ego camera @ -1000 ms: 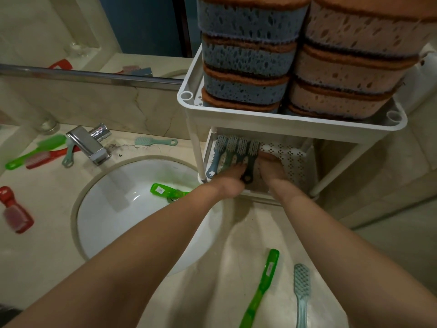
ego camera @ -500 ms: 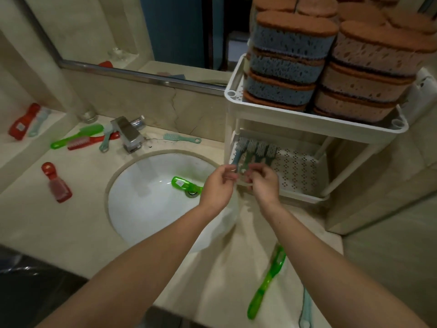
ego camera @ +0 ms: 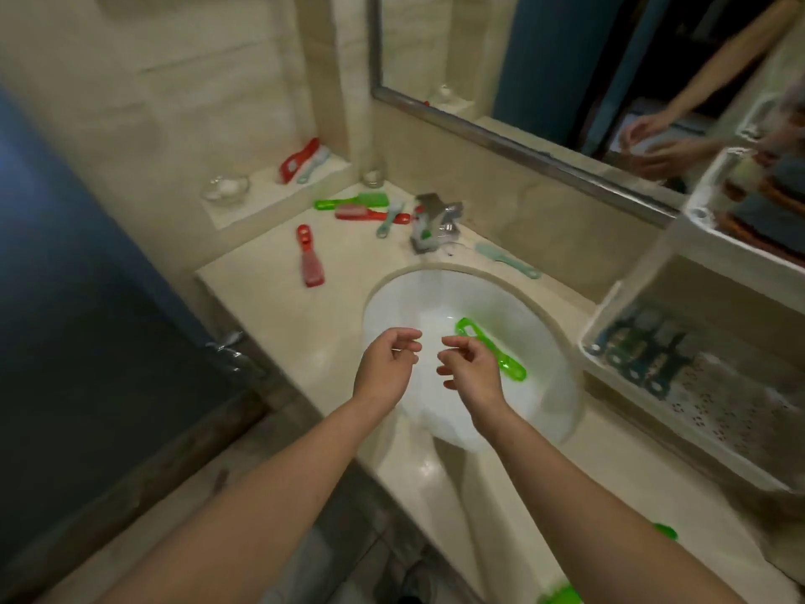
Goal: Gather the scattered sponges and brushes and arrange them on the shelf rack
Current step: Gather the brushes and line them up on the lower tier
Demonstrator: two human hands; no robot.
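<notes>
My left hand (ego camera: 385, 366) and my right hand (ego camera: 470, 368) hover over the white sink (ego camera: 392, 294), fingers loosely curled, holding nothing. A green brush (ego camera: 490, 348) lies in the basin just right of my right hand. The white shelf rack (ego camera: 697, 237) stands at the right; several blue brushes (ego camera: 640, 355) lie side by side on its lower tray, and stacked sponges (ego camera: 766, 202) fill the top tray. On the counter left of the tap lie a red brush (ego camera: 310, 257), a green brush (ego camera: 353, 201), another red brush (ego camera: 370, 214) and a pale teal brush (ego camera: 507, 260).
The chrome tap (ego camera: 435, 222) stands behind the sink. A wall ledge holds a red brush (ego camera: 298, 161), a pale brush beside it and a glass dish (ego camera: 225, 189). A mirror (ego camera: 566, 58) hangs above. Green brush ends (ego camera: 664, 531) show at the counter's near right.
Both hands have pulled back from the rack's lower tray to above the sink, leaving the blue brushes there. The view has swung left and down.
</notes>
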